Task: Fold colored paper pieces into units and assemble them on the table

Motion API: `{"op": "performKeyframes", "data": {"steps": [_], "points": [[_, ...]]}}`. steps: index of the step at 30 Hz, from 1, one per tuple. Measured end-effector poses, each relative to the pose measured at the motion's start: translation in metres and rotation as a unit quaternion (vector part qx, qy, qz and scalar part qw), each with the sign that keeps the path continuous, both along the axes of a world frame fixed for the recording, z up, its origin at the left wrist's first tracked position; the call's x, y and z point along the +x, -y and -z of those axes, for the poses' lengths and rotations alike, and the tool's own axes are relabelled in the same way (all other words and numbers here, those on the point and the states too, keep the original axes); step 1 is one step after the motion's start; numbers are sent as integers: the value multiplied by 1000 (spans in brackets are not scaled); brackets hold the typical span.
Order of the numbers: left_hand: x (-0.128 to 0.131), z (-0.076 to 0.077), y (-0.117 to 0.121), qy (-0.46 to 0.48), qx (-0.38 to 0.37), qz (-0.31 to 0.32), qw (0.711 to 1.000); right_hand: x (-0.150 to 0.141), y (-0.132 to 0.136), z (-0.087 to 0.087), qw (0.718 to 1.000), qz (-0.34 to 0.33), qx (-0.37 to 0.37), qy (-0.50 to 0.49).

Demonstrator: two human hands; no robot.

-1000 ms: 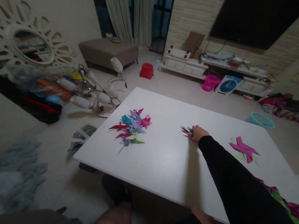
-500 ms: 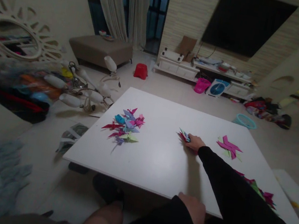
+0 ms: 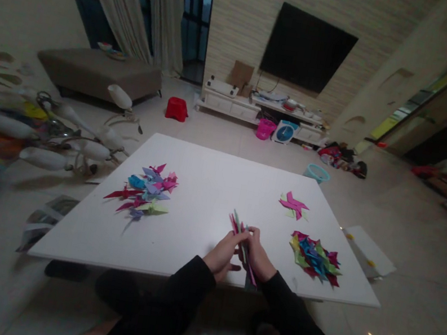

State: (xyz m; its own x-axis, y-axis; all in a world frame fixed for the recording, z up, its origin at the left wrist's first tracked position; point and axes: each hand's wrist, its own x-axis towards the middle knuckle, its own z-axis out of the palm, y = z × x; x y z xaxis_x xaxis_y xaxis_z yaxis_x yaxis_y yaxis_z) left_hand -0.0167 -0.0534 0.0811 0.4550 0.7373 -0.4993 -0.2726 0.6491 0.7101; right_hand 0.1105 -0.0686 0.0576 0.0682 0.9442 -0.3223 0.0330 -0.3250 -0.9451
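Observation:
Above the table's near edge, my left hand (image 3: 223,253) and my right hand (image 3: 260,256) are together, closed around a thin bundle of folded papers (image 3: 235,222). Pink, red and green tips stick out at the top of the bundle, and a magenta end (image 3: 251,276) shows below; the middle is covered by my fingers. Left of my hands lies a loose heap of paper cranes (image 3: 151,187) in red, pink, blue, purple and pale green. To the right sits a pile of folded paper shapes (image 3: 315,258), and behind it a magenta and green pinwheel-like paper piece (image 3: 294,205).
The white table (image 3: 211,188) carries all the paper. A lamp with several white shades (image 3: 91,150) stands at its left. Beyond are a red stool (image 3: 176,109), a pink basket (image 3: 264,129) and a TV cabinet (image 3: 231,106). A light-blue basket (image 3: 317,174) sits past the far right corner.
My right hand has drawn the paper bundle back from the tabletop toward me. My left hand has come up from the table edge and joined it. The view has turned right.

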Motion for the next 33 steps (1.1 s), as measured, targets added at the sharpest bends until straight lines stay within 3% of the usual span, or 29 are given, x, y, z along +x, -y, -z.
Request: {"op": "performKeyframes", "data": {"steps": [5, 8, 12, 15, 22, 29, 33], "points": [[20, 13, 1, 69, -18, -78, 994, 1, -6, 1, 999, 1, 46, 16], [26, 12, -9, 118, -9, -124, 985, 6, -9, -5, 993, -25, 99, 52], [31, 8, -20, 136, 17, -181, 974, 12, -14, -10, 978, 14, 157, 138], [33, 10, -23, 96, 32, -184, 978, 18, -18, -10, 972, 40, 166, 161], [31, 16, -22, 31, 56, -166, 984, 29, -17, -18, 954, 18, 137, 266], [30, 7, -24, -3, 64, -197, 978, 28, -23, -17, 987, -8, 143, 69], [27, 12, -29, 7, 85, -225, 971, 29, -28, -5, 990, 4, 136, 42]]}}
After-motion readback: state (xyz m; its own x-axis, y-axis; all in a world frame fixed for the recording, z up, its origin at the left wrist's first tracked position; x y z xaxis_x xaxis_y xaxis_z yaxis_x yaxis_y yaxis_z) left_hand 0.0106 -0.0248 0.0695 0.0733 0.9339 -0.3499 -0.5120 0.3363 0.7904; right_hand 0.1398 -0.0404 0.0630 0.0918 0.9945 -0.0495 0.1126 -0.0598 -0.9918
